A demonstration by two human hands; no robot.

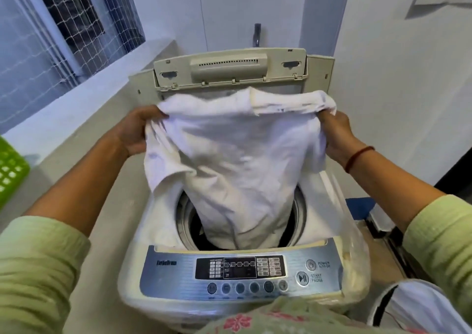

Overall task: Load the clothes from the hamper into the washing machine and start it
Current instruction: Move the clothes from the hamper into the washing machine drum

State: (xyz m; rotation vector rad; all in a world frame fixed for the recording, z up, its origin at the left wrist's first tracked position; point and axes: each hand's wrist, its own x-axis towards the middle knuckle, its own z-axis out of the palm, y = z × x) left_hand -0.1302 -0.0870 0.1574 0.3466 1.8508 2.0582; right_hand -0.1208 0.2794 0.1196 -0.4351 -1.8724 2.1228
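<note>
Soft, light white shirt (229, 160); left hand (136, 132) and right hand (334, 134) fingers clamped on its shoulders; hem droops limply into the drum (300, 213).

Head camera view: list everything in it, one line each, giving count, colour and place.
shirt: one, white, held spread over the drum, its lower end hanging inside.
washing machine: one, cream with blue-silver panel, centre.
lid: one, cream, raised at the back.
drum: one, grey rim, open under the shirt.
start/pause button: one, silver, panel's right side.
plastic basket: one, green, left edge, partly cut off.
tap: one, dark, on the wall behind the lid.
window: one, netted, upper left.
wrist thread: one, red, right wrist.
sleeves: two, light green, lower corners.
left hand: one, grips the shirt's left side.
right hand: one, grips the shirt's right side.
</note>
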